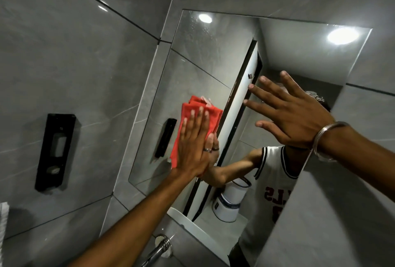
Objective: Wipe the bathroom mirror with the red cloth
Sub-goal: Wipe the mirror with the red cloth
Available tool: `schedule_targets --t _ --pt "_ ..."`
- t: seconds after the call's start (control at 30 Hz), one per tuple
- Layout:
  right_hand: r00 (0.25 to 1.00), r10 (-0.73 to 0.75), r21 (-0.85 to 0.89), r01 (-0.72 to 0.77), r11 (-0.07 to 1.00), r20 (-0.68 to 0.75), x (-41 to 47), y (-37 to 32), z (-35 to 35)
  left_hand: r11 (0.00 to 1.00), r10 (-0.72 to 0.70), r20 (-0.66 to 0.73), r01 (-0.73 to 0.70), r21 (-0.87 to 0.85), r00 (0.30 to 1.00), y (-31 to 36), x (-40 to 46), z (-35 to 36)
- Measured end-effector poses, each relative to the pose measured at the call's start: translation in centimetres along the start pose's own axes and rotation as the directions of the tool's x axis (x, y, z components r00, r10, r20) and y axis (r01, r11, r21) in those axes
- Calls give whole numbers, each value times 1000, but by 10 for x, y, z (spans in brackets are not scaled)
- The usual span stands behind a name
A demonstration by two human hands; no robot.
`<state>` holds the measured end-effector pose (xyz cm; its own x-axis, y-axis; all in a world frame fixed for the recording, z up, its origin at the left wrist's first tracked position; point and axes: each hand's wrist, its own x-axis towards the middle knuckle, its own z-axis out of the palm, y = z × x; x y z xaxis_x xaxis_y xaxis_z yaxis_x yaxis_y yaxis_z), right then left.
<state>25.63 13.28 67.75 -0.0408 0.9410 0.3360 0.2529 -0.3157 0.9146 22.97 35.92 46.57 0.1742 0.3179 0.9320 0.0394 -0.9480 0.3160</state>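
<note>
The bathroom mirror (205, 57) is set into a grey tiled wall and looks tilted in the head view. My left hand (195, 144) lies flat on the folded red cloth (210, 117) and presses it against the mirror's lower left area. Water spots and streaks show on the glass near its upper left corner. My right hand (292, 110), with a metal bangle on the wrist, is held up in front of the mirror's right half with fingers spread and nothing in it. The glass reflects a person in a white jersey.
A black dispenser (55, 151) hangs on the left wall. A chrome tap (160, 249) juts out below the mirror. Two ceiling lights glare in the reflection. A white bin shows in the reflection, low in the mirror.
</note>
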Motion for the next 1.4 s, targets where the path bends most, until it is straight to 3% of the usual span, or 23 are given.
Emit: schedule_targets --t 0.27,0.43,0.6,0.77,0.87,0.97,1.03,1.17,1.4 --pt "987 142 -9 -143 990 -81 -41 20 2 999 47 11 -47 24 999 86 77 -17" --pt "967 217 -43 -224 974 -133 -61 10 14 990 141 6 -141 -6 990 96 17 3" --pt "969 237 21 -236 972 -76 -67 -28 30 971 240 58 -240 -3 969 73 -94 20" --pt "984 164 22 -163 986 -65 -98 -78 53 999 40 108 -41 12 993 -17 -145 13" --pt "974 195 52 -190 980 -112 -103 -82 60 982 -186 112 187 0 976 -71 -153 2" --pt "971 203 63 -197 978 -124 -103 -83 66 881 -461 50 464 -93 886 -120 -151 -10" --pt "970 210 70 -202 977 -121 -102 -84 67 819 -557 15 553 -155 830 -140 -145 -12" --pt "973 225 85 -219 972 -60 -100 -84 60 791 -601 -59 582 -190 797 -141 -143 -1" --pt "979 204 104 -200 974 -26 -97 -87 53 862 -486 -57 467 -196 872 -81 -174 19"
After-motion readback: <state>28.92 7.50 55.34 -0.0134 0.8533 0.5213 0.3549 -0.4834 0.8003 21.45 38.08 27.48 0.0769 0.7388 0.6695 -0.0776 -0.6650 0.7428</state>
